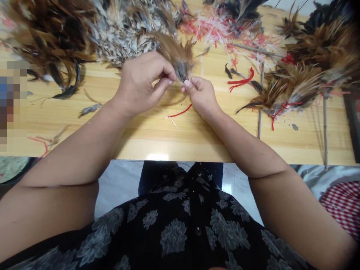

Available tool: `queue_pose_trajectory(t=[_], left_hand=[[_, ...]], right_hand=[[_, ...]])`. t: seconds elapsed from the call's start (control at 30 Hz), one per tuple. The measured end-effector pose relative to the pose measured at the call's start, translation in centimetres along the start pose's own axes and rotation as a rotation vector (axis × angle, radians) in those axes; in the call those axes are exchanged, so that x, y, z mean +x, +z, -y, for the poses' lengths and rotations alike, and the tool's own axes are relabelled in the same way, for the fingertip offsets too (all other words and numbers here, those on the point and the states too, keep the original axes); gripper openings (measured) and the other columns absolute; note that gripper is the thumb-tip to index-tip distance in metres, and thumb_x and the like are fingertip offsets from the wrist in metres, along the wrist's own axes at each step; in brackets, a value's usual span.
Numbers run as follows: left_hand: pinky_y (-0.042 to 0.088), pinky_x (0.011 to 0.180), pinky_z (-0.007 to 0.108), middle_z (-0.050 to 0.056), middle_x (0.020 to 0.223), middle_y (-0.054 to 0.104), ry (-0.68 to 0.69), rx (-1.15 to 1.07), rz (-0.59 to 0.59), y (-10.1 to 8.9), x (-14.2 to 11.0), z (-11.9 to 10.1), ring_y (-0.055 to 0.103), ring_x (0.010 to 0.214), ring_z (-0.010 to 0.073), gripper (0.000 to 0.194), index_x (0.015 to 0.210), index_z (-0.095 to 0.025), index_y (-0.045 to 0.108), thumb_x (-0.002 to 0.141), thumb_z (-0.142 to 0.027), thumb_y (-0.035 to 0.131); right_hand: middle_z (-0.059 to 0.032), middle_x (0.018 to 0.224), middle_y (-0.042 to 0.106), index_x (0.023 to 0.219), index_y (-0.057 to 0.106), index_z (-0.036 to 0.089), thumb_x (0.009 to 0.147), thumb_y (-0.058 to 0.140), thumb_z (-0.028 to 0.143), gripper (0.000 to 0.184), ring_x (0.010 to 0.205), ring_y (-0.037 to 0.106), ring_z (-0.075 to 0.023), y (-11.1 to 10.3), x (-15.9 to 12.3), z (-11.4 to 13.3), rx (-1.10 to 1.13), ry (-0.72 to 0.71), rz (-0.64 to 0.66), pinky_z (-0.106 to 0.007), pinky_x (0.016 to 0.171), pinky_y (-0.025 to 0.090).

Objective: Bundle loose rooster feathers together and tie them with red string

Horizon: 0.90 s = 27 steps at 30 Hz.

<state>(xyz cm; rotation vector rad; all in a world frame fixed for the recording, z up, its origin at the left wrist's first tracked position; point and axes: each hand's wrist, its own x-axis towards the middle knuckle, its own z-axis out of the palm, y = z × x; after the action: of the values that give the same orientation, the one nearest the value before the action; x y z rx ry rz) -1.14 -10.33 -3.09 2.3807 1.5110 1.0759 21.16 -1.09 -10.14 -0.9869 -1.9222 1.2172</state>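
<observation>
Brown feathers [177, 51] point away from you over the counter [140, 146], ends pinched in your right hand [203, 93]. Your left hand [146, 82] curls close by, fingers nearly touching; I can't tell what they hold.

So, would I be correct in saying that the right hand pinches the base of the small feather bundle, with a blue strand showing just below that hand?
Not quite: the head view shows that the strand is red, not blue. The right hand does pinch the base of the feather bundle.
</observation>
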Motion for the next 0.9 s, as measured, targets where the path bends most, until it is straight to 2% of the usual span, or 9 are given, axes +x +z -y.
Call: queue_pose_trajectory(t=[0.13,0.23,0.37,0.47,0.67,0.73,0.8,0.87,0.9], left_hand=[[0.056,0.125,0.052,0.012,0.119,0.08,-0.103,-0.11,0.011,1.0,0.2,1.6,0.073,0.13,0.0358,0.034,0.108,-0.031,0.074,0.122,-0.062,0.074],[0.055,0.13,0.055,0.012,0.114,0.078,-0.16,-0.161,-0.014,1.6,0.4,2.8,0.074,0.131,0.0376,0.029,0.1,-0.034,0.072,0.116,-0.056,0.082],[0.061,0.119,0.058,0.011,0.114,0.083,0.002,-0.035,-0.025,1.6,0.4,2.5,0.079,0.122,0.038,0.013,0.106,-0.033,0.078,0.114,-0.041,0.073],[0.063,0.112,0.056,0.011,0.112,0.083,0.123,0.01,-0.109,1.5,0.3,1.6,0.081,0.114,0.0371,0.018,0.107,-0.033,0.079,0.117,-0.039,0.064],[0.065,0.099,0.053,0.012,0.109,0.085,0.251,0.137,-0.115,1.6,0.7,1.5,0.081,0.105,0.0355,0.025,0.109,-0.031,0.08,0.119,-0.033,0.057],[0.064,0.1,0.054,0.013,0.115,0.085,0.226,0.159,-0.166,1.3,0.7,1.8,0.081,0.112,0.0369,0.02,0.113,-0.031,0.081,0.115,-0.036,0.061],[0.061,0.113,0.058,0.014,0.128,0.083,0.156,0.165,-0.253,0.9,0.6,2.2,0.077,0.126,0.0401,0.018,0.118,-0.03,0.081,0.115,-0.045,0.071],[0.055,0.123,0.063,0.015,0.131,0.081,0.113,0.17,-0.33,0.6,0.3,2.7,0.072,0.13,0.0426,0.033,0.119,-0.03,0.079,0.116,-0.063,0.076],[0.053,0.125,0.065,0.015,0.128,0.081,0.095,0.164,-0.322,0.6,0.2,3.0,0.071,0.128,0.0426,0.04,0.117,-0.03,0.079,0.117,-0.07,0.074]], right_hand=[[0.004,0.078,0.056,0.094,0.076,0.02,0.129,0.064,0.059,0.053,0.086,0.07,-0.0173,0.0,-0.2,0.5,-0.006,-0.005,0.003,-0.041,0.107,0.07],[0.0059,0.075,0.051,0.095,0.076,0.019,0.13,0.062,0.058,0.054,0.077,0.063,-0.0141,0.1,-0.2,0.7,-0.007,-0.007,0.009,-0.038,0.102,0.069],[0.0061,0.075,0.047,0.093,0.075,0.02,0.131,0.06,0.055,0.054,0.074,0.058,-0.0129,0.2,0.1,0.3,-0.006,-0.007,0.017,-0.036,0.098,0.067],[0.0054,0.077,0.048,0.093,0.074,0.02,0.129,0.063,0.059,0.055,0.077,0.06,-0.0136,0.2,0.2,-0.1,0.013,-0.023,0.032,-0.037,0.098,0.066],[0.0041,0.081,0.055,0.089,0.068,0.023,0.125,0.069,0.068,0.058,0.083,0.065,-0.015,0.1,0.3,-0.2,0.0,-0.081,0.061,-0.037,0.099,0.068],[0.0043,0.081,0.055,0.089,0.066,0.023,0.125,0.069,0.065,0.056,0.084,0.066,-0.0147,0.1,0.3,-0.2,0.023,-0.079,0.039,-0.037,0.1,0.068],[0.0041,0.082,0.055,0.088,0.064,0.023,0.127,0.067,0.064,0.056,0.087,0.068,-0.0145,0.1,0.4,-0.2,0.056,-0.074,0.001,-0.037,0.102,0.067],[0.0036,0.083,0.056,0.088,0.062,0.023,0.128,0.062,0.067,0.059,0.09,0.07,-0.0148,0.1,0.4,-0.2,0.076,-0.071,-0.043,-0.036,0.102,0.067],[0.0033,0.083,0.057,0.088,0.062,0.023,0.128,0.059,0.071,0.062,0.091,0.07,-0.015,0.0,0.4,-0.2,0.08,-0.068,-0.063,-0.036,0.102,0.066]])
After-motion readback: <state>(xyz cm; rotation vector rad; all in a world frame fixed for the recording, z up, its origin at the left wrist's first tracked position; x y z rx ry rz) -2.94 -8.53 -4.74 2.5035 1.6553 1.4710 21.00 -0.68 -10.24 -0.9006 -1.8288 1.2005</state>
